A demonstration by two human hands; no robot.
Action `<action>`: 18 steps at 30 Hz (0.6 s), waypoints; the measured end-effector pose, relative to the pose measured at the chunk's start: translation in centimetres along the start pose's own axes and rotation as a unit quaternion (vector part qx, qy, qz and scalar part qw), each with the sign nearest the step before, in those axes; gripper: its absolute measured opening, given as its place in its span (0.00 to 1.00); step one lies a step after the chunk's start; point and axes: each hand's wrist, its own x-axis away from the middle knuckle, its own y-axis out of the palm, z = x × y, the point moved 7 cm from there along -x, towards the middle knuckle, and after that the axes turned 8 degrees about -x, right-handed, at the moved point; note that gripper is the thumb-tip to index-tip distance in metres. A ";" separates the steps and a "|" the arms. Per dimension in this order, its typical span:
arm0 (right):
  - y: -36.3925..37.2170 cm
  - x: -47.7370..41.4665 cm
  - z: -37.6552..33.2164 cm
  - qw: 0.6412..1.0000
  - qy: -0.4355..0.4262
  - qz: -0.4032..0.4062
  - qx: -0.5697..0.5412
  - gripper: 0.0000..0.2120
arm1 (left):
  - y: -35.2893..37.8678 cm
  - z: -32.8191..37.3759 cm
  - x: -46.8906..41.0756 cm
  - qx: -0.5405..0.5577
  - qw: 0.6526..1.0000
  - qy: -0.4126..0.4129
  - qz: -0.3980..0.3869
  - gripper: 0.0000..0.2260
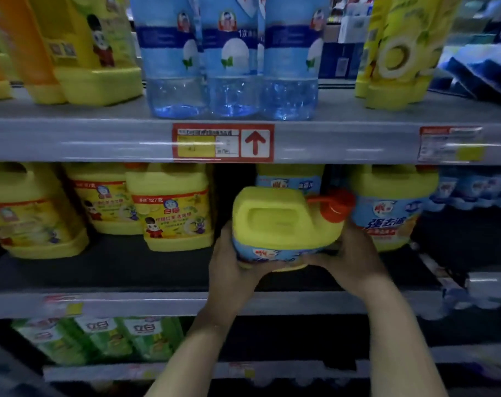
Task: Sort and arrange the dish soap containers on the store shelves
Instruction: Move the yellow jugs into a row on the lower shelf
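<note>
A yellow dish soap jug (283,224) with a red cap (336,209) is held just above the middle shelf (129,270), in the gap between two rows of jugs. The left hand (232,265) and right hand (349,253) are closed around its lower sides. To place it well, slide it straight back beside the matching blue-labelled jug (386,213), label forward, base flat.

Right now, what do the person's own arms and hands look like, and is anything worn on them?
Both hands, left and right, are bare: no gloves, and no rings, watch or bracelet that I can see. The forearms are bare too; no sleeve reaches into the picture.
</note>
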 end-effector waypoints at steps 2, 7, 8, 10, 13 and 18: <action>-0.3 -1.0 1.0 1.000 -0.013 -0.002 -0.013 0.33 | 1.3 -0.7 -0.7 -0.021 0.999 -0.024 0.019 0.36; 0.0 -3.3 2.1 0.997 -0.050 0.053 0.013 0.31 | 2.8 -1.9 -3.4 -0.095 0.992 -0.063 0.049 0.34; 0.1 -3.6 2.2 0.995 -0.055 0.078 0.035 0.29 | 2.9 -2.2 -4.0 -0.097 0.991 -0.081 0.044 0.34; 0.5 -3.9 2.4 0.988 -0.050 0.123 0.081 0.25 | 3.4 -2.4 -5.2 -0.102 0.990 -0.097 0.024 0.34; 1.0 -4.0 2.5 0.971 -0.029 0.177 0.156 0.13 | 4.3 -2.6 -6.7 -0.109 0.988 -0.106 -0.039 0.32; 4.4 -3.2 0.5 0.970 -0.071 0.111 0.205 0.09 | 3.2 -2.1 -7.1 -0.288 0.936 -0.094 -0.178 0.33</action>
